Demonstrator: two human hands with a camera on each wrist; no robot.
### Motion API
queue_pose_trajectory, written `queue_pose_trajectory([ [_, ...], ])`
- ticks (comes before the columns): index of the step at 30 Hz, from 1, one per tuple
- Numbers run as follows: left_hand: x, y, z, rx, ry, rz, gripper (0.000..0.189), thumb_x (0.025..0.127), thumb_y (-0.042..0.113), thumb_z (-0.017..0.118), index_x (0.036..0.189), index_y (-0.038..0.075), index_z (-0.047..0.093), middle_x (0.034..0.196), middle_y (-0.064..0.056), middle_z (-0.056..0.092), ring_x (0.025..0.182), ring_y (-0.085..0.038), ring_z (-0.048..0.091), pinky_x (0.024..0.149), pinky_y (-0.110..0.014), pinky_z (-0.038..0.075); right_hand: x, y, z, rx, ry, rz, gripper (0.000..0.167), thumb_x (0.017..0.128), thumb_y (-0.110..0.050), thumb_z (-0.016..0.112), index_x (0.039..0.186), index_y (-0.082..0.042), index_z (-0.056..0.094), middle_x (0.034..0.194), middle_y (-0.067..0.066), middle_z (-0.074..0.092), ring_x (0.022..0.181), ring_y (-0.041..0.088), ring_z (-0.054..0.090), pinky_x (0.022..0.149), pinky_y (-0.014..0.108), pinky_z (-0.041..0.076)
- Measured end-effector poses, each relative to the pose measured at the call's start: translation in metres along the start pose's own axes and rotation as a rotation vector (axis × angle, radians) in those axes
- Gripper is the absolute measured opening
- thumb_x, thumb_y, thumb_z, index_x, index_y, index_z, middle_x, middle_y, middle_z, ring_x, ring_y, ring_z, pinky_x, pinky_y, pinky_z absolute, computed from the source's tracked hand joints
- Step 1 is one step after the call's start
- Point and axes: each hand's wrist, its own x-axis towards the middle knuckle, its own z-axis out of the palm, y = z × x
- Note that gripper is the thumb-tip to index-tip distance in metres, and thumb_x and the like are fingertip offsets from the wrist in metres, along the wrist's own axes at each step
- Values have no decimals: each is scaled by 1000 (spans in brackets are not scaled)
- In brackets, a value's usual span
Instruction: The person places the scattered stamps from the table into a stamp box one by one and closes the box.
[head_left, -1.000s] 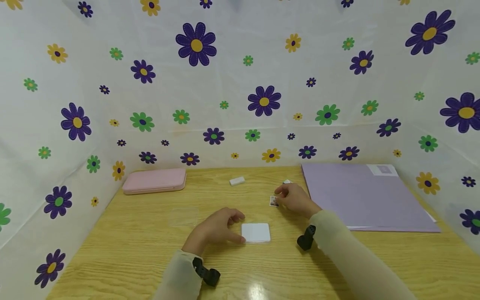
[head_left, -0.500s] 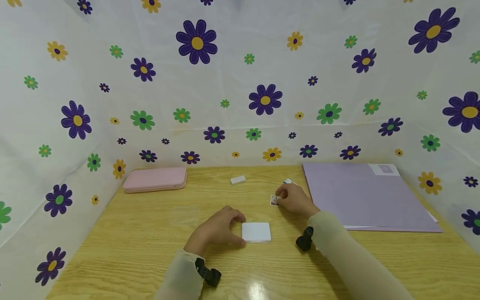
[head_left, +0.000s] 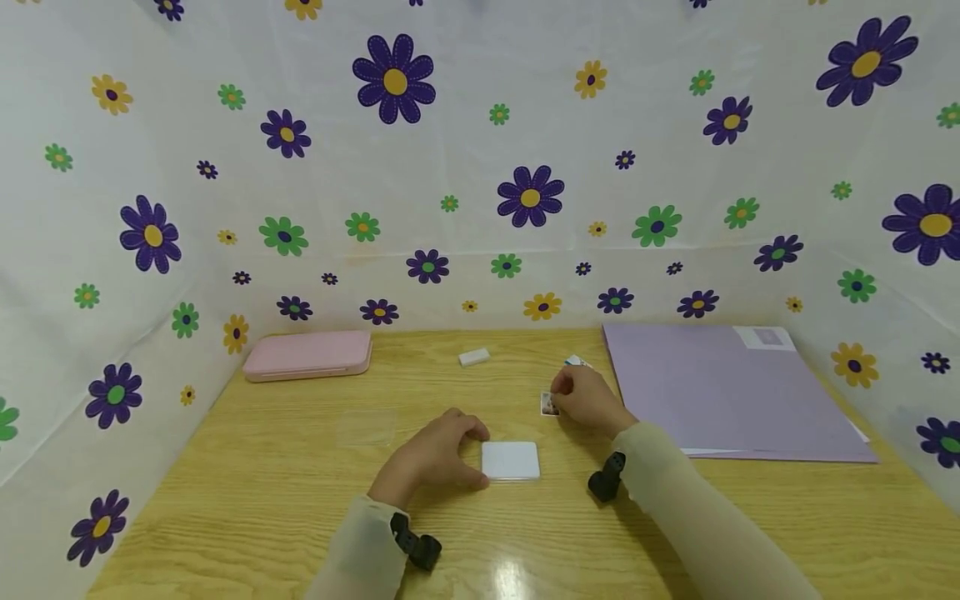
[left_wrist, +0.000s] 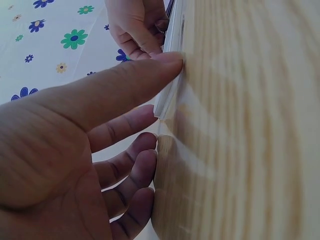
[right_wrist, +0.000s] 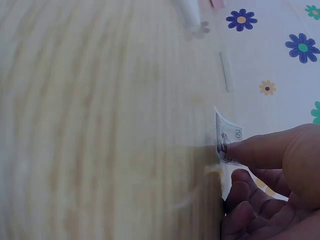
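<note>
On the table lies a white flat rectangular case (head_left: 511, 461) with a clear edge. My left hand (head_left: 431, 454) holds its left end, thumb at the near corner and index finger by the far corner; the other fingers are bent against the table in the left wrist view. My right hand (head_left: 591, 398) pinches a small postage stamp (right_wrist: 228, 137) with a perforated edge and a printed number. In the head view the stamp's left part shows past the fingertips. Beyond that hand lie small papers (head_left: 577, 360), partly hidden.
A pink case (head_left: 308, 356) stands at the back left and a white eraser-like block (head_left: 474, 357) at the back middle. A clear sheet (head_left: 366, 426) lies left of the left hand. A large purple folder (head_left: 731, 396) covers the right side. Flower-printed cloth (head_left: 465, 167) encloses the table.
Both hands keep nearly the same places. My right fingers shift slightly on the stamp; the white case stays put. The head view tilts a little.
</note>
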Motion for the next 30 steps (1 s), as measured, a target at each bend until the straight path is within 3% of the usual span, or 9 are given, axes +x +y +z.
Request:
queue_pose_trajectory([
  [10, -1, 3, 1, 30, 16, 22, 52, 72, 26, 90, 115, 13, 65, 115, -4, 53, 109, -24, 53, 98, -46, 42, -7, -2, -9, 144, -80, -21, 4, 99, -6, 57, 101, -2, 58, 95, 10, 58, 79, 22, 52, 66, 34, 44],
  [17, -1, 4, 0, 30, 15, 14, 50, 72, 25, 90, 114, 13, 65, 112, -4, 53, 105, -23, 53, 96, -45, 42, -10, -10, -12, 202, -95, -57, 4, 99, -8, 60, 100, -5, 58, 97, 8, 59, 88, 22, 53, 75, 35, 46],
  [30, -1, 5, 0, 26, 14, 12, 50, 72, 26, 90, 113, 14, 65, 113, -4, 53, 108, -24, 53, 98, -46, 42, -23, -33, -15, 257, -100, -131, 6, 97, -9, 64, 102, -5, 65, 95, 5, 63, 89, 22, 57, 80, 38, 47],
])
